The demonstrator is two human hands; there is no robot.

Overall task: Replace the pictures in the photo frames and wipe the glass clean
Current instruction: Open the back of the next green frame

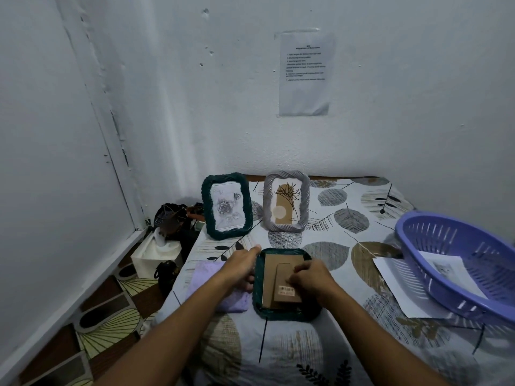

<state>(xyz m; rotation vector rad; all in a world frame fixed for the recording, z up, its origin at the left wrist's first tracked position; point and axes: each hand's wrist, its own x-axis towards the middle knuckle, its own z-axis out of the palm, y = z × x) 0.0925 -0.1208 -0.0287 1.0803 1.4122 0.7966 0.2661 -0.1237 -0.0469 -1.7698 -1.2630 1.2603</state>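
Since the dark green frame (pixel 285 285) is lying face down on the table (pixel 348 358), with its brown cardboard backing (pixel 271 274) turned up, pretty much everything hangs on how that backing sits relative to the two hands. The frame's long axis is pointed away from the person, toward the wall, and the fold-out stand flap (pixel 287 285) with the barcode sticker is run along that same line. The right hand (pixel 312 280) is parked right on top of the flap, fingers curled down onto it near its right edge, so it's the nearer one for lifting the backing out. Whether that grip is actually pinched on the flap or just pressed on it can't be told from here, the fingertips are hidden. The left hand (pixel 243 267) is set against the frame's left rim, thumb stretched up along the top corner, fingers wrapped round the edge, so the frame looks braced. Both forearms are reached in low from the near side, roughly symmetrical.

Just left of the frame a lilac cloth (pixel 217 285) is laid flat, partly under the left wrist. Further back, two frames are stood upright: another green frame (pixel 227 206) with a rose sketch, and a grey frame (pixel 286 201) beside it. Off to the right a purple basket (pixel 459 263) is tipped over some printed sheets (pixel 395 280).
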